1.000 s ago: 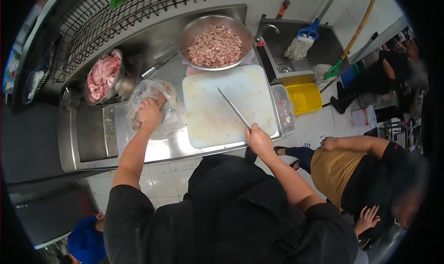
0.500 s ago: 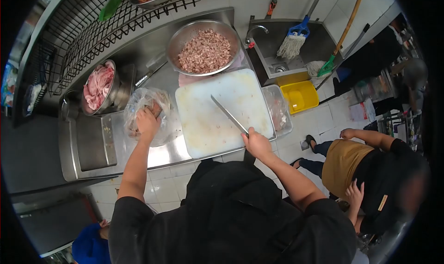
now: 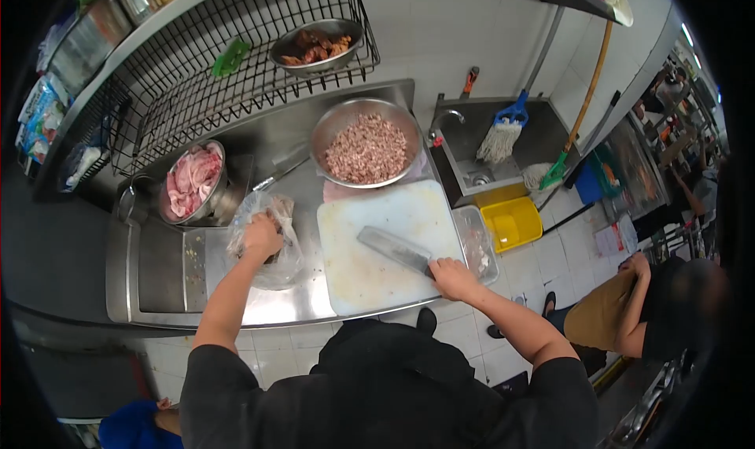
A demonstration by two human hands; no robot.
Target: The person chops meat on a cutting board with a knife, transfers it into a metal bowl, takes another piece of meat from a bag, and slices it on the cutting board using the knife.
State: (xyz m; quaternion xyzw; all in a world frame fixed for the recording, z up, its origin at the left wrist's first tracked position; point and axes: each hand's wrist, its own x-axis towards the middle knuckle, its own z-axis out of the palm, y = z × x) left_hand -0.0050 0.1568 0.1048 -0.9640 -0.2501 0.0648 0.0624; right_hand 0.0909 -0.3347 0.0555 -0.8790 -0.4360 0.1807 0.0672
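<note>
My left hand (image 3: 261, 235) is at the mouth of a clear plastic bag (image 3: 280, 273) on the steel counter. Its fingers curl around brownish meat in the bag, partly hidden. In my right hand (image 3: 454, 279) is the handle of a cleaver (image 3: 393, 248). The broad blade lies nearly flat over a white cutting board (image 3: 362, 290), pointing to the upper left. Whether it touches the board I cannot tell. Behind the board, diced meat (image 3: 366, 149) fills a large steel bowl (image 3: 318, 149).
Sliced pale meat (image 3: 193, 180) fills a pot on the left, with another knife (image 3: 281, 175) behind the bag. A wire rack (image 3: 185, 111) overhangs the counter. Right of the board are a clear tub (image 3: 476, 244), a yellow basin (image 3: 511, 225) and a mop sink (image 3: 543, 123). A co-worker (image 3: 605, 311) stands at right.
The cleaver has turned from edge-up to flat over the board. My left hand stays at the bag, its fingers deeper in. The view has tilted up, and the co-worker has shifted.
</note>
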